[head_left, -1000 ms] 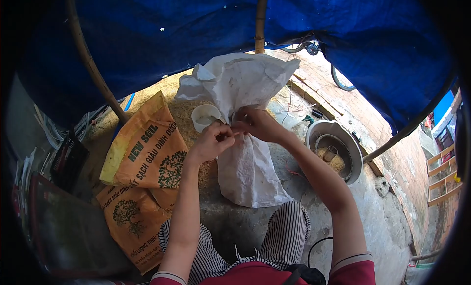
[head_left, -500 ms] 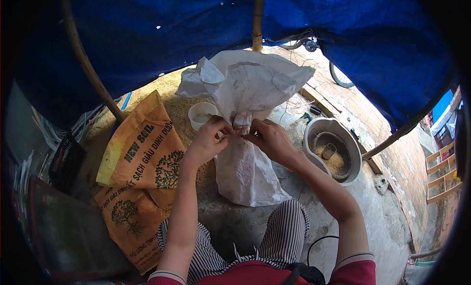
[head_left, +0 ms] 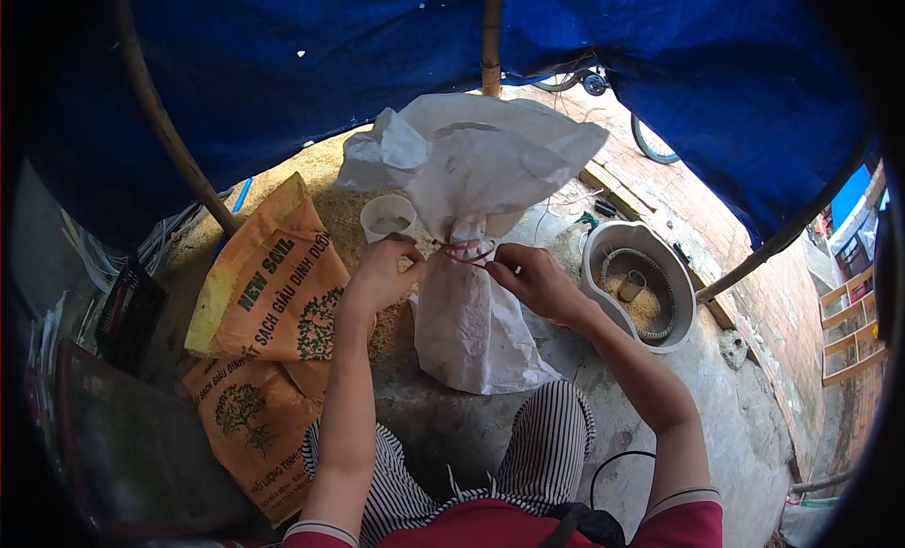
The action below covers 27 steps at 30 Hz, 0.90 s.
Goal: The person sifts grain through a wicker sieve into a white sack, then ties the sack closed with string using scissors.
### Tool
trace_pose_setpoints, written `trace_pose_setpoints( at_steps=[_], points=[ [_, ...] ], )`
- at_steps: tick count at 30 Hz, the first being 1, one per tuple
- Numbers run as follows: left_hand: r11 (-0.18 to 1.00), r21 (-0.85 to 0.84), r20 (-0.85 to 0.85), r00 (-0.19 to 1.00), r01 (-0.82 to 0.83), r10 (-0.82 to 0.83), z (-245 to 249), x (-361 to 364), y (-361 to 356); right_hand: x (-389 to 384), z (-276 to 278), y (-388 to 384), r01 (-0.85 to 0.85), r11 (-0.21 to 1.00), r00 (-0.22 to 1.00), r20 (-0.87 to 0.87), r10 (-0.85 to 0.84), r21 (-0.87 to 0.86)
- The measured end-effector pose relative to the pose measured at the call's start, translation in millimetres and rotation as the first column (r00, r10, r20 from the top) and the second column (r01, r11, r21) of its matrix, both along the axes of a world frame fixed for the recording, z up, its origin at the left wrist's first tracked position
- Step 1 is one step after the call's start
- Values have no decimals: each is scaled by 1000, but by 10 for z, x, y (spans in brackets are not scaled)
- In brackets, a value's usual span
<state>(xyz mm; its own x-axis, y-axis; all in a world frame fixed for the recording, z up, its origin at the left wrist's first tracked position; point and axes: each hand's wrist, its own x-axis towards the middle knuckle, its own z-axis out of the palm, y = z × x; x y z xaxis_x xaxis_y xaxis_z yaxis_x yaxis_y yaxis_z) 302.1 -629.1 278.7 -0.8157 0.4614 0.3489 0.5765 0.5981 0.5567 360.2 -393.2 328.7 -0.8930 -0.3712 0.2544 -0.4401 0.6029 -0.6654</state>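
A white woven sack (head_left: 476, 331) stands upright on the floor in front of my knees. Its neck is gathered, and the loose top flares out above. Reddish-brown string (head_left: 467, 253) is looped around the neck. My right hand (head_left: 535, 282) is closed at the right side of the neck, thumb and fingertips pinching the string. Just left of the neck is my left hand (head_left: 379, 277), thumb and forefinger pressed together; what they hold is too small to make out.
Orange and yellow soil bags (head_left: 269, 312) lie on the left. Behind my left hand sits a white tub (head_left: 387, 215), near spread grain (head_left: 325, 162). A grey basin (head_left: 596, 275) with grain stands right. Blue tarpaulin (head_left: 311, 53) and bamboo poles (head_left: 160, 114) hang close ahead.
Both hands have drawn slightly apart from the sack's neck, the left one to the left and the right one to the right. More of the string loop now shows between them.
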Motion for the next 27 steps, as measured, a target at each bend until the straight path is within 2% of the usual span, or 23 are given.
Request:
trace_pose_setpoints(
  at_steps=[2,3,5,6,8,9,11,12,14,15,17,19,21,23,24,26,27],
  points=[
    [955,245,329,941,-167,80,-117,-69,19,8,2,-14,-30,999,999,-20,29,-38],
    [955,245,329,941,-166,79,-250,-124,45,12,1,-14,-51,998,999,-13,50,-38],
    [881,472,105,991,22,-81,-460,-178,126,17,-1,-11,-72,997,997,-6,72,-35],
    [880,475,103,992,20,-78,-499,-183,169,14,-3,-4,-72,997,997,21,72,-17],
    [795,606,226,953,24,-201,-486,-161,284,13,8,-18,-76,997,996,45,76,4],
    [794,608,224,954,22,-198,-425,-133,297,22,22,-28,-76,997,996,53,77,-26],
    [902,425,40,994,78,-104,-296,-65,310,-3,-25,-17,-76,996,995,62,79,-53],
    [902,426,41,994,76,-103,-306,-64,328,-59,-129,-1,-100,990,992,62,106,-96],
    [957,285,-206,978,48,12,-346,-74,351,-81,-180,-11,-128,982,989,61,138,-138],
    [957,286,-205,979,44,16,-368,-79,359,-62,-151,-32,-141,977,983,93,157,-158],
    [943,324,-353,934,74,48,-364,-92,373,-55,-112,-49,-155,972,977,121,177,-177],
    [941,331,-327,944,73,42,-324,-81,348,-61,-94,-34,-115,961,940,285,187,-251],
    [938,339,-300,953,72,36,-313,-86,321,-114,-123,27,-134,962,931,302,204,-239],
    [913,397,-262,942,-94,211,-356,-150,251,-124,-121,109,-146,963,925,314,215,-227],
    [913,397,-265,941,-91,209,-373,-186,186,-117,-112,149,-143,972,919,339,200,-184],
    [854,429,-204,889,-295,410,-411,-230,32,-126,-140,253,-143,980,911,368,185,-140],
    [853,428,-201,889,-298,412,-413,-226,-1,-161,-216,338,-94,983,929,341,143,-158]
  ],
)
